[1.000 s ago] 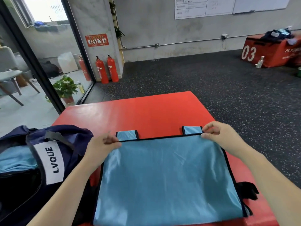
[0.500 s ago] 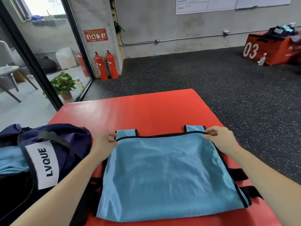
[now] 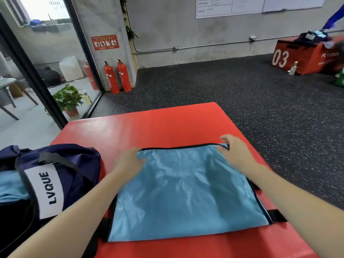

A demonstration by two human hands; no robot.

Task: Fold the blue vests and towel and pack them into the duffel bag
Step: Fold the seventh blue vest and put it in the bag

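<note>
A light blue vest [image 3: 186,192] with black trim lies flat on the red padded box [image 3: 158,127] in front of me. My left hand [image 3: 128,162] lies over its far left corner, fingers curled onto the edge. At the far right corner, my right hand [image 3: 235,154] pinches the black-trimmed edge. Black side straps stick out at the vest's left and right edges. The navy duffel bag [image 3: 74,164] with a white LVQUE label sits open at the left of the box. Light blue fabric [image 3: 9,187] lies inside it.
Dark speckled rubber floor surrounds the box. Two red fire extinguishers [image 3: 117,77] stand by the wall, next to a glass partition with a potted plant [image 3: 68,99] behind it. Far right stands a red box marked 03 [image 3: 297,58] with clothes on top and a bottle beside it.
The two shoulder tabs that stuck out past the vest's far edge are no longer in sight. Both hands stayed at the far corners, and the vest's far edge now lies straight.
</note>
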